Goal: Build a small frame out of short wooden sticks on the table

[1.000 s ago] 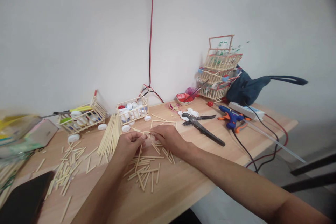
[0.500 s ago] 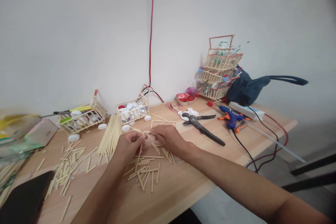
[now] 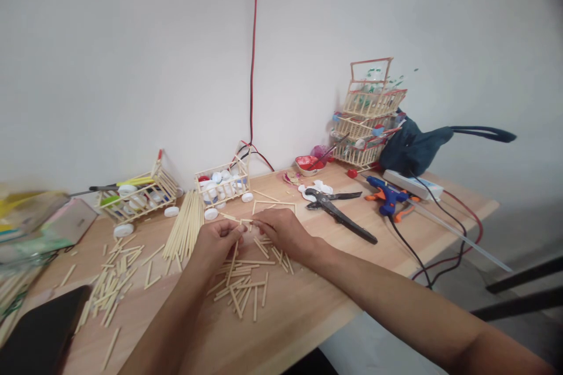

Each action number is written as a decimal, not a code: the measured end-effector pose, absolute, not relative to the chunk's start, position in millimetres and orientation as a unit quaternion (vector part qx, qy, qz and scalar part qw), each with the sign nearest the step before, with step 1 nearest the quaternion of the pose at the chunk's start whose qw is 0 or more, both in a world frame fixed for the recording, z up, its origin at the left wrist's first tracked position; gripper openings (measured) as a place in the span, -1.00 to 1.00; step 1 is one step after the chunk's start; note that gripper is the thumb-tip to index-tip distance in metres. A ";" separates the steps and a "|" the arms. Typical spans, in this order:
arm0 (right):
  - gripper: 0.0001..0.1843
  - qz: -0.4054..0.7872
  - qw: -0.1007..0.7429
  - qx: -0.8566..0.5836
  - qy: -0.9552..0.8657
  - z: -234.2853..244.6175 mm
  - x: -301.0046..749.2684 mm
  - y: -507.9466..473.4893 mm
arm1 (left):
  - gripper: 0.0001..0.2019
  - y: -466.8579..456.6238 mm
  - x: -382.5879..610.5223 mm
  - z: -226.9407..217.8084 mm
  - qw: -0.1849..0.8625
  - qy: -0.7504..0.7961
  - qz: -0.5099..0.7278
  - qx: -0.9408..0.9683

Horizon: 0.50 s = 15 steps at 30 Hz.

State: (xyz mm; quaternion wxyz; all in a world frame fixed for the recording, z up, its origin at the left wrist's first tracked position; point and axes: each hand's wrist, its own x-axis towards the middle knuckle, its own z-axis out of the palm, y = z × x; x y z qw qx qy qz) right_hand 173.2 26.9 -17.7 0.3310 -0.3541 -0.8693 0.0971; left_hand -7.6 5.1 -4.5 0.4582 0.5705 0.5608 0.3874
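My left hand (image 3: 221,241) is closed in a pinch on a thin wooden stick (image 3: 233,261) that slants down from its fingertips. Opposite it, my right hand (image 3: 284,231) pinches a short wooden stick (image 3: 247,221), whose end meets the first one near the left fingertips. Whether the two are stuck together I cannot tell. Below both hands lie several loose cut sticks (image 3: 246,290). Just beyond the fingers, a flat frame of joined sticks (image 3: 275,203) rests on the table.
Small stick carts (image 3: 222,190) and a bundle of long sticks (image 3: 182,225) stand behind. Pliers-like cutters (image 3: 336,214), a blue glue gun (image 3: 387,194), a red paint dish (image 3: 310,165) and stacked stick baskets (image 3: 365,123) are to the right. A dark phone-like slab (image 3: 44,331) lies front left.
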 end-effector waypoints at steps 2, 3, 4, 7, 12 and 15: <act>-0.75 0.096 0.334 -0.354 -0.868 -18.5 173.2 27.2 | -0.62 6.3 -7.9 -5.5 0.453 0.564 0.383 0.574; -0.75 0.096 0.335 -0.353 -0.868 -18.9 173.3 27.3 | -0.62 6.8 -7.9 -5.8 0.450 0.565 0.382 0.577; -0.75 0.096 0.337 -0.353 -0.868 -19.3 173.4 27.4 | -0.62 7.2 -8.0 -6.0 0.448 0.565 0.381 0.579; -0.75 0.098 0.335 -0.352 -0.868 -20.1 173.5 27.8 | -0.64 7.5 -8.0 -6.2 0.448 0.563 0.382 0.580; -0.75 0.096 0.337 -0.351 -0.868 -18.8 172.9 27.5 | -0.65 7.0 -9.0 -7.8 0.454 0.560 0.381 0.580; -0.76 0.094 0.336 -0.351 -0.869 -17.3 172.9 26.7 | -0.65 6.9 -9.8 -9.1 0.451 0.558 0.381 0.583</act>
